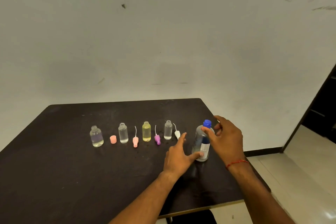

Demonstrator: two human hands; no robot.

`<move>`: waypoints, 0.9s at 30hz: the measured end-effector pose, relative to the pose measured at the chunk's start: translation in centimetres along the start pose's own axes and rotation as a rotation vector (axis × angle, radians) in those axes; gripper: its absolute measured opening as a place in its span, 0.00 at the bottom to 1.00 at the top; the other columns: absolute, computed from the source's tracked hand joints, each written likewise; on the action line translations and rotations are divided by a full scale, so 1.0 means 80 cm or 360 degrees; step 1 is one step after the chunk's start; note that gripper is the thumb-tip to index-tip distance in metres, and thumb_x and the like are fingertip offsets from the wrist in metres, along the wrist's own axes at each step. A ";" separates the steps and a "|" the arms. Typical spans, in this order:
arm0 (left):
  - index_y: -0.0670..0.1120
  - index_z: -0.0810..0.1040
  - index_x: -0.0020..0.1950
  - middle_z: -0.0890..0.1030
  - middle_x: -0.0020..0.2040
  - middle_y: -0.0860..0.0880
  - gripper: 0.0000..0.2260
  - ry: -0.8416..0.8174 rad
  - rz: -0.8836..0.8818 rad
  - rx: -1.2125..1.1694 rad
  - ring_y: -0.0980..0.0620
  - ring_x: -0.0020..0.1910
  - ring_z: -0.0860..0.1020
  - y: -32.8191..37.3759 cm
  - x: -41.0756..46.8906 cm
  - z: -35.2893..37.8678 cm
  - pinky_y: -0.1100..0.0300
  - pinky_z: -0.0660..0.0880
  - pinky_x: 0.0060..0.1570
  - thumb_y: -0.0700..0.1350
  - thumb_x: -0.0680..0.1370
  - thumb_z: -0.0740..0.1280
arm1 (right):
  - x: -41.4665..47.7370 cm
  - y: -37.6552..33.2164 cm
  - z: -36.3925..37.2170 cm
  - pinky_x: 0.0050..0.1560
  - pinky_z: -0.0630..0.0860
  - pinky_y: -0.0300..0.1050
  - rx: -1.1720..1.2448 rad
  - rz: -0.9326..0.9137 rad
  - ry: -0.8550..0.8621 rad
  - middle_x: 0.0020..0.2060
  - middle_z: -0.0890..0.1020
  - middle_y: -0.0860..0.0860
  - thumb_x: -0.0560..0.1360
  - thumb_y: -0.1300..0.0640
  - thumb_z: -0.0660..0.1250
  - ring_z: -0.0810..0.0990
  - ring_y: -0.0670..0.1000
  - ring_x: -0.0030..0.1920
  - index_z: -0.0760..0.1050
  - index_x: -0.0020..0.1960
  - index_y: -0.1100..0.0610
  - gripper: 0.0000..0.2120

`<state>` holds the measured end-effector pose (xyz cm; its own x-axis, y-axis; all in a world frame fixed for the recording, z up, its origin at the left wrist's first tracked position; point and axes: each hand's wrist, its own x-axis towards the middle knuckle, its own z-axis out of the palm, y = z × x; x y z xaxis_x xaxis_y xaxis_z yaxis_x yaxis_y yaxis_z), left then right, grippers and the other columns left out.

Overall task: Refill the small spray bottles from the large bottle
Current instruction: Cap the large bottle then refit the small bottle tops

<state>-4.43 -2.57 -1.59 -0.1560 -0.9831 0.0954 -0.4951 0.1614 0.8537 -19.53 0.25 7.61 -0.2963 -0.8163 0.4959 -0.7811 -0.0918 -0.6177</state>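
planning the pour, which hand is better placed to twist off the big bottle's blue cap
Probably right: the right hand is up beside the blue cap of the large bottle, while the left hand sits low at its base.

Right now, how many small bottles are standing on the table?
4, in a row on the table: a squat clear bottle far left, a tall clear bottle next, a yellow bottle, then a slim clear bottle nearest the large bottle. None appears hidden.
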 end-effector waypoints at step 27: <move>0.46 0.72 0.73 0.79 0.67 0.48 0.27 0.0528 -0.0038 -0.0083 0.51 0.66 0.76 -0.048 0.090 -0.050 0.59 0.73 0.65 0.52 0.76 0.73 | 0.010 -0.019 0.202 0.55 0.75 0.47 -0.0468 0.0117 -0.0642 0.57 0.77 0.57 0.79 0.56 0.62 0.76 0.57 0.58 0.73 0.60 0.59 0.12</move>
<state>-0.23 -10.64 -2.13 0.1459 -0.9625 0.2289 -0.4493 0.1416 0.8821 -9.73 -9.51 -0.93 -0.1656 -0.9753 0.1460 -0.9050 0.0915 -0.4154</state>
